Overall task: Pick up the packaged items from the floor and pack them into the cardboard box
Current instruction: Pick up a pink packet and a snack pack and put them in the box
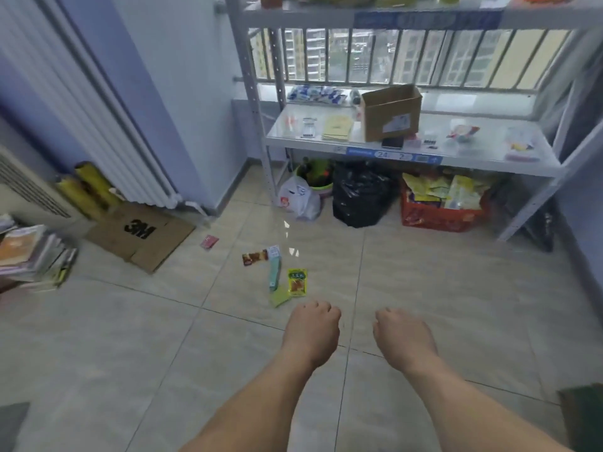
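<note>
Several small packets lie on the tiled floor ahead of me: a yellow-green snack packet (297,282), a long teal packet (274,274), a flat green packet (279,298), a brown-red packet (255,257), a white card (273,251) and a pink packet (209,242) further left. The open cardboard box (391,113) stands on the lower shelf of the metal rack. My left hand (311,327) hovers just below the green packet with fingers curled and nothing in it. My right hand (399,334) is beside it, also curled and holding nothing.
The grey metal rack (404,158) holds loose items on its shelf. Under it stand a white bag (300,199), a black bag (360,194) and a red crate (443,207). Flattened 3M cardboard (140,233) and a stack of books (32,252) lie at left.
</note>
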